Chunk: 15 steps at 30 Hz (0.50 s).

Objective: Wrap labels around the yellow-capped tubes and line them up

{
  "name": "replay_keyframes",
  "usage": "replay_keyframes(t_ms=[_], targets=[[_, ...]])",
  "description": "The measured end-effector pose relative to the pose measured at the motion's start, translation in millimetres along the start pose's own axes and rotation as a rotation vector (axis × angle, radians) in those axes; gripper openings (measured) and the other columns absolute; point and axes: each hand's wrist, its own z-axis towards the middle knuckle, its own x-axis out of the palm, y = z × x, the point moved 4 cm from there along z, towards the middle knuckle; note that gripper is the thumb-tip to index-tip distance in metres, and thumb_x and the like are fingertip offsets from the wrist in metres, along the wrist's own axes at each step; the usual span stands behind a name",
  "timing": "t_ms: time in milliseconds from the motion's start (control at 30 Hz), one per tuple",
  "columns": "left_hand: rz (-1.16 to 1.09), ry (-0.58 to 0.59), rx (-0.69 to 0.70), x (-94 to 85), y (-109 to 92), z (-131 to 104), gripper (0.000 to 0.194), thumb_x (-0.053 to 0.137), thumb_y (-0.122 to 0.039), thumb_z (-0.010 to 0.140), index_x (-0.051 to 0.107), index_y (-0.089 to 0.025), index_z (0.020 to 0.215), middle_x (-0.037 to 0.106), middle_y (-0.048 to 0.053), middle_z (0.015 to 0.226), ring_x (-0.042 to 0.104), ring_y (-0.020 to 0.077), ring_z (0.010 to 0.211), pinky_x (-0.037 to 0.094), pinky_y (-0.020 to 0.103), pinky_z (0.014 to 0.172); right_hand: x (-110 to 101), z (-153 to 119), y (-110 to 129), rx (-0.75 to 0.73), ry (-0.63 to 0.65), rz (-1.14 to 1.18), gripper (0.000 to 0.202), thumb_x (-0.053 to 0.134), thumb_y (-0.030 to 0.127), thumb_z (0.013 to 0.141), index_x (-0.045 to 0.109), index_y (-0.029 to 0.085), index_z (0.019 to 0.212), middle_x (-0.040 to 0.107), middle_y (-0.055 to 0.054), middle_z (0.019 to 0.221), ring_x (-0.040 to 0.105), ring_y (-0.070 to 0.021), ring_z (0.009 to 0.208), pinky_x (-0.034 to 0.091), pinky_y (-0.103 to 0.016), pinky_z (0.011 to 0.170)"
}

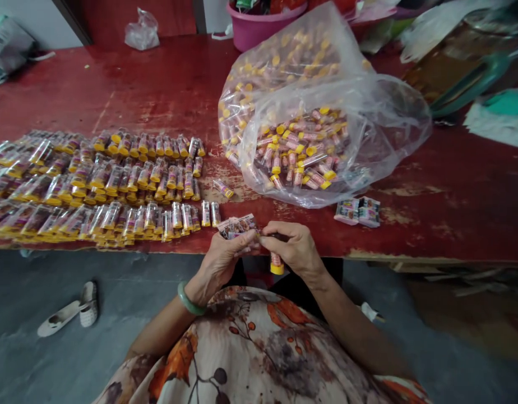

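My left hand [225, 255] pinches a small stack of printed labels [237, 225] just over the table's front edge. Close beside it, my right hand [296, 249] is closed around a small clear tube with a yellow cap [276, 265]; the cap end points down below the fingers. The two hands' fingertips meet at the edge of the labels. More printed labels [358, 211] lie on the table to the right. A large clear plastic bag [380, 129], its mouth toward me, holds many yellow-capped tubes [301, 146].
Rows of labelled tubes [116, 179] are piled along the left of the red table [158, 84], with one loose tube [223, 188] apart. Behind stand a pink basin [259, 28] and a crumpled plastic bag [142, 31]. A large jug [461, 62] is at right. Shoes [88, 303] lie on the floor.
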Motion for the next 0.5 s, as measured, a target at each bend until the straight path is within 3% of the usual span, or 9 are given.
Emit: replay_keyframes(t_ms=[133, 267, 333, 500], targets=[[0.036, 0.028, 0.021, 0.6, -2.6, -1.9, 0.038, 0.087, -0.028, 0.062, 0.067, -0.013, 0.091, 0.073, 0.005, 0.082, 0.068, 0.0165, 0.066, 0.058, 0.029, 0.062, -8.4, 5.5, -1.8, 0.014, -0.004, 0.021, 0.014, 0.07, 0.028, 0.07, 0.064, 0.017, 0.064, 0.052, 0.006, 0.047, 0.044, -0.0069, 0.036, 0.034, -0.018, 0.035], [0.034, -0.069, 0.064, -9.2, -3.5, -1.3, 0.044, 0.091, -0.019, 0.053, 0.066, -0.012, 0.089, 0.073, 0.003, 0.08, 0.067, 0.0137, 0.062, 0.058, 0.025, 0.061, -18.8, -11.8, -2.6, 0.017, -0.034, 0.011, 0.018, 0.068, 0.034, 0.08, 0.066, 0.017, 0.076, 0.057, 0.004, 0.059, 0.048, -0.0066, 0.046, 0.038, -0.017, 0.041], [0.004, -0.112, 0.093, -14.4, -4.1, -1.2, 0.045, 0.091, -0.018, 0.053, 0.065, -0.013, 0.09, 0.073, 0.003, 0.081, 0.068, 0.0137, 0.065, 0.058, 0.025, 0.063, -20.8, -30.1, -6.0, 0.015, 0.108, 0.015, 0.018, 0.063, 0.034, 0.086, 0.065, 0.017, 0.084, 0.059, 0.003, 0.069, 0.048, -0.0055, 0.046, 0.038, -0.017, 0.042], [-0.004, -0.049, 0.053, -15.3, -1.2, 0.1, 0.043, 0.088, -0.017, 0.057, 0.067, -0.012, 0.094, 0.074, 0.005, 0.086, 0.07, 0.0156, 0.07, 0.06, 0.026, 0.067, -12.0, -82.6, -22.0, -0.139, 0.726, -0.127, 0.018, 0.062, 0.032, 0.089, 0.069, 0.016, 0.084, 0.063, -0.004, 0.084, 0.061, -0.0109, 0.074, 0.051, -0.024, 0.069]])
